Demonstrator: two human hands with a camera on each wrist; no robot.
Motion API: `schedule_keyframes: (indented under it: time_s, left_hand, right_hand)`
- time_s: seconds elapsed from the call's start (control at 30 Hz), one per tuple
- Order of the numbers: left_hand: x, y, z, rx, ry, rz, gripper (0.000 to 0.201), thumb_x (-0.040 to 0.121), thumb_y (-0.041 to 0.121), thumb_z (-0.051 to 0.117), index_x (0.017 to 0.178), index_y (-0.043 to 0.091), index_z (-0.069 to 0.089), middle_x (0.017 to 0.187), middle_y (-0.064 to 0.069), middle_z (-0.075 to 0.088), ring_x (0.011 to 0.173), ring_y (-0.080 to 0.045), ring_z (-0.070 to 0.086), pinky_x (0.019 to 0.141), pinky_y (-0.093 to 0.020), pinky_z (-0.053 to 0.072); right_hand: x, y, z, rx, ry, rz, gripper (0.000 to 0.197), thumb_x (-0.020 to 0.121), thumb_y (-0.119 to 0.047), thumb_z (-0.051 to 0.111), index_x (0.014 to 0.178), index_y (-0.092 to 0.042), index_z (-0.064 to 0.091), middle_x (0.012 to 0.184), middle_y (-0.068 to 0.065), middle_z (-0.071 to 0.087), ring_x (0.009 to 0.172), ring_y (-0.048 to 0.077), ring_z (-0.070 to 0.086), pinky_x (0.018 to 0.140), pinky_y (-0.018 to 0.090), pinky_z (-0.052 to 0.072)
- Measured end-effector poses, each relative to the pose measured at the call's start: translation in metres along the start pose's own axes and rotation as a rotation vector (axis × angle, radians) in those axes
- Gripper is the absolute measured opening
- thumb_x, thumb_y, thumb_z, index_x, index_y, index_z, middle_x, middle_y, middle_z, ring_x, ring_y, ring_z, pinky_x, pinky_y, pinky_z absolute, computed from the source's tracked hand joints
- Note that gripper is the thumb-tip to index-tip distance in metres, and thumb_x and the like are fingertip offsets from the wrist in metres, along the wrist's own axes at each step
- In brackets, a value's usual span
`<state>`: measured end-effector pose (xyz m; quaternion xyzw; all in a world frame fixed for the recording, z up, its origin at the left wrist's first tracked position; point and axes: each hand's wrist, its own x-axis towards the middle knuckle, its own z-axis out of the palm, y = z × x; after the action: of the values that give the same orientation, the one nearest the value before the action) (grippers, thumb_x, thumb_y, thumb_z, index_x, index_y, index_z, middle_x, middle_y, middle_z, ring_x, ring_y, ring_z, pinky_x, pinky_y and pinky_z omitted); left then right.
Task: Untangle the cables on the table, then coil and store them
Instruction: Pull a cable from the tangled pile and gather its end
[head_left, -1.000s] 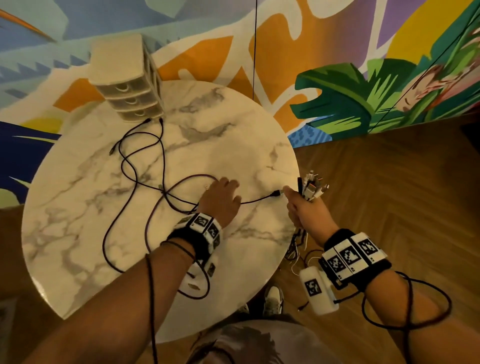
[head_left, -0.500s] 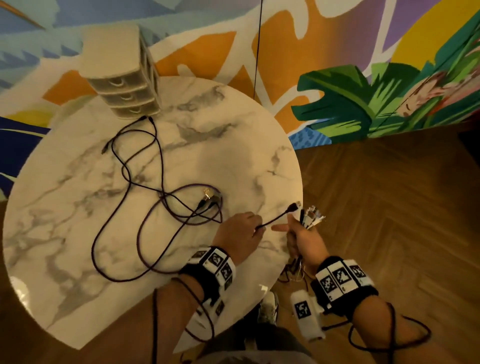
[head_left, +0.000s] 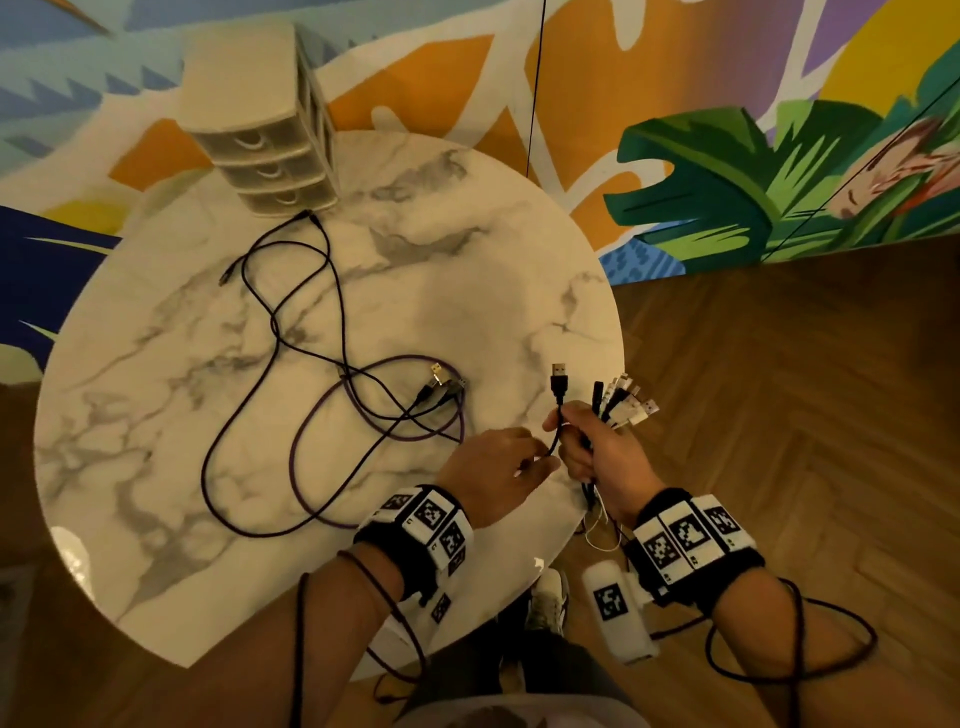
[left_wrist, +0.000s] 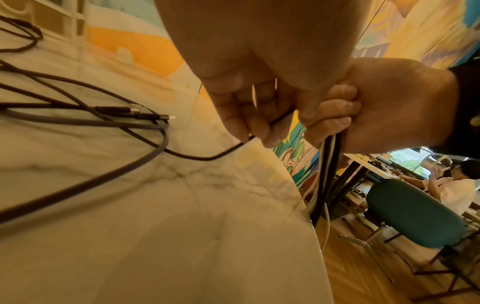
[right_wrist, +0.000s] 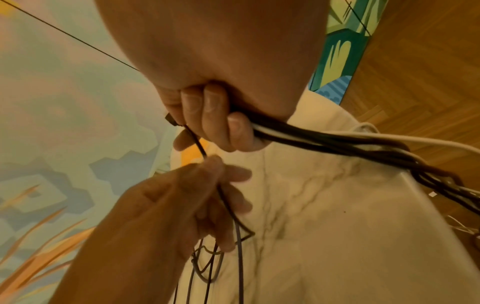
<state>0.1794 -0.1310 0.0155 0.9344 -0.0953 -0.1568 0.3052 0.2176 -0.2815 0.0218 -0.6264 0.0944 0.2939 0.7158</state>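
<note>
At the table's (head_left: 171, 525) right edge, my left hand (head_left: 493, 475) is pinching a black cable (head_left: 557, 415) below its plug. My right hand (head_left: 605, 454) is gripping that cable with a bundle (head_left: 626, 402); more cables (head_left: 291, 364) are lying mid-table.

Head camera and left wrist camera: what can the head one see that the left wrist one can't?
Only the head view shows the little drawer unit at the table's far edge and the plug ends fanning out above the right hand. Only the left wrist view shows a green chair and a seated person beyond the table. Both show the marble table, the purple cable, and the left hand pinching a black cable.
</note>
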Motion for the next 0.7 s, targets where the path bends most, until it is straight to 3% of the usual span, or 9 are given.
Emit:
schedule_keyframes:
  time_s: [0.07, 0.13, 0.2, 0.3, 0.43, 0.57, 0.7]
  left_hand:
    - [0.002, 0.004, -0.009, -0.152, 0.09, -0.053, 0.031, 0.097, 0.038, 0.044, 0.111, 0.018, 0.062, 0.099, 0.005, 0.058, 0.079, -0.009, 0.053, 0.07, -0.023, 0.041]
    - [0.007, 0.01, -0.021, -0.342, 0.213, -0.124, 0.027, 0.096, 0.038, 0.049, 0.114, 0.02, 0.059, 0.096, 0.007, 0.059, 0.074, -0.003, 0.053, 0.066, -0.016, 0.041]
    - [0.015, 0.016, -0.029, -0.47, 0.272, -0.158, 0.018, 0.094, 0.031, 0.053, 0.102, 0.018, 0.062, 0.083, 0.008, 0.059, 0.069, -0.003, 0.051, 0.064, -0.015, 0.041]
    - [0.022, 0.021, -0.034, -0.546, 0.254, -0.194, 0.015, 0.093, 0.022, 0.056, 0.088, 0.009, 0.063, 0.072, 0.003, 0.06, 0.065, -0.008, 0.051, 0.064, -0.022, 0.042]
    - [0.017, 0.029, -0.032, -0.527, 0.232, -0.179, 0.017, 0.091, 0.021, 0.059, 0.095, 0.009, 0.07, 0.085, -0.003, 0.07, 0.079, -0.012, 0.061, 0.074, -0.026, 0.049]
    - [0.006, 0.043, -0.028, -0.459, 0.232, -0.197, 0.018, 0.09, 0.022, 0.061, 0.1, 0.011, 0.071, 0.094, -0.002, 0.07, 0.089, -0.014, 0.061, 0.081, -0.024, 0.048]
    - [-0.008, 0.048, -0.032, -0.375, 0.249, -0.215, 0.017, 0.088, 0.025, 0.063, 0.098, 0.014, 0.07, 0.095, -0.001, 0.067, 0.092, -0.013, 0.057, 0.085, -0.026, 0.044]
  right_hand:
    - [-0.004, -0.002, 0.001, 0.007, 0.012, 0.014, 0.032, 0.1, -0.019, 0.039, 0.076, -0.006, 0.055, 0.042, -0.006, 0.027, 0.038, 0.008, 0.02, 0.042, 0.024, 0.015]
    - [-0.006, -0.002, 0.002, -0.012, -0.007, 0.019, 0.032, 0.101, -0.019, 0.039, 0.075, -0.006, 0.054, 0.043, -0.006, 0.027, 0.039, 0.009, 0.019, 0.045, 0.027, 0.012]
    - [-0.008, -0.001, 0.005, -0.045, -0.04, 0.015, 0.034, 0.101, -0.02, 0.038, 0.074, -0.006, 0.055, 0.045, -0.006, 0.026, 0.042, 0.009, 0.019, 0.047, 0.029, 0.011]
    - [-0.012, -0.002, 0.007, -0.076, -0.052, 0.01, 0.034, 0.101, -0.017, 0.04, 0.074, -0.006, 0.057, 0.048, -0.004, 0.027, 0.043, 0.01, 0.02, 0.046, 0.027, 0.014]
    - [-0.016, -0.002, 0.009, -0.149, -0.048, 0.01, 0.028, 0.095, -0.008, 0.048, 0.068, -0.01, 0.051, 0.05, 0.0, 0.033, 0.045, 0.012, 0.026, 0.044, 0.024, 0.02]
    - [-0.02, 0.006, 0.013, -0.27, -0.017, -0.085, 0.038, 0.091, 0.004, 0.049, 0.06, -0.018, 0.048, 0.044, -0.008, 0.044, 0.04, 0.005, 0.034, 0.043, 0.022, 0.026]
    - [-0.025, 0.008, 0.017, -0.364, -0.008, -0.049, 0.03, 0.089, -0.001, 0.051, 0.063, -0.015, 0.053, 0.052, 0.0, 0.051, 0.046, 0.012, 0.039, 0.046, 0.025, 0.029]
